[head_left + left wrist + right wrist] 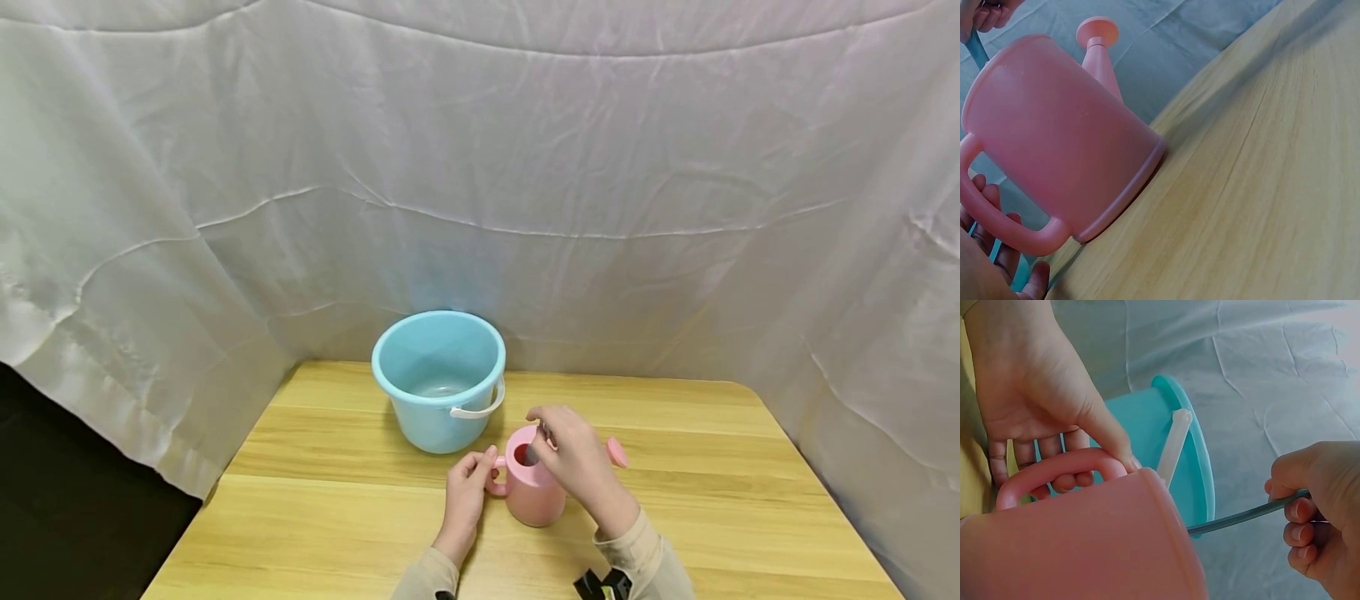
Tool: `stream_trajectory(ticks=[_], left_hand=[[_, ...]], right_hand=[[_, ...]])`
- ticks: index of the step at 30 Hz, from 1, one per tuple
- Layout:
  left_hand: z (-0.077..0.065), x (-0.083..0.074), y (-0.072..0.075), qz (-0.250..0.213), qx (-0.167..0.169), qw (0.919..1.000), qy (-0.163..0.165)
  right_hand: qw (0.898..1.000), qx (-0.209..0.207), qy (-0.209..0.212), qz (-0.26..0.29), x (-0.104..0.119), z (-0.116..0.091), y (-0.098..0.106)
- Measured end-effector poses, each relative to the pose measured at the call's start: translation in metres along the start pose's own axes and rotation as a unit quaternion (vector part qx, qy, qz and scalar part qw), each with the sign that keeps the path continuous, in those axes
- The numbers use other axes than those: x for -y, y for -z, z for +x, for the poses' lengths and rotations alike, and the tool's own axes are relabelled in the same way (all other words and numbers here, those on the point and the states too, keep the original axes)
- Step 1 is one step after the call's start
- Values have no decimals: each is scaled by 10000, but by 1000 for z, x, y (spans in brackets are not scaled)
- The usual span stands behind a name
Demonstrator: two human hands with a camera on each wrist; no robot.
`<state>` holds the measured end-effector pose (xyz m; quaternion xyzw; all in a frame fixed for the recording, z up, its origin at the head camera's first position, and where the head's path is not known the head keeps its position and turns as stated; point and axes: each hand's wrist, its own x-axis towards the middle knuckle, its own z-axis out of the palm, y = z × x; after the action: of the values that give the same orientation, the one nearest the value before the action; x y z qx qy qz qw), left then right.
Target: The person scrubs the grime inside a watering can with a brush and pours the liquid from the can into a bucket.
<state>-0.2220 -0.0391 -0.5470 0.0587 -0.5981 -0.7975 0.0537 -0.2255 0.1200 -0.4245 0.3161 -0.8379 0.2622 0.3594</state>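
A pink watering can [536, 502] stands upright on the table, its spout ending in a round pink head [617, 452] on the right. My left hand [465, 493] holds the can's looped handle [1054, 470], thumb on its upper part and fingers behind it. Above the can's round opening, my right hand [576, 454] pinches a thin dark grey-blue rod or handle [1244, 516]. That rod slants down into the can, where its lower end is mostly hidden, so I cannot tell its kind.
Behind and left of the can stands a light blue bucket [442, 425] with a white handle [480, 410] hanging down its right side. The wooden table [322, 525] is bordered by grey-white cloth [570, 183] at the back and sides.
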Motion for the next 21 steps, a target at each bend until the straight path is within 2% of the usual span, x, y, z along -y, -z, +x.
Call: stream_trajectory(ticks=[6,15,21], left_hand=[[1,2,0,60,6,10000,36],[1,2,1,58,-7,10000,70],[0,-1,0,33,-9,10000,49]], right_hand=[[9994,289,-44,-191,-1,-5,-2],[9869,1417,-751,-147,1,-10,-3],[9863,1467,-485,-586,-1,-12,-1]])
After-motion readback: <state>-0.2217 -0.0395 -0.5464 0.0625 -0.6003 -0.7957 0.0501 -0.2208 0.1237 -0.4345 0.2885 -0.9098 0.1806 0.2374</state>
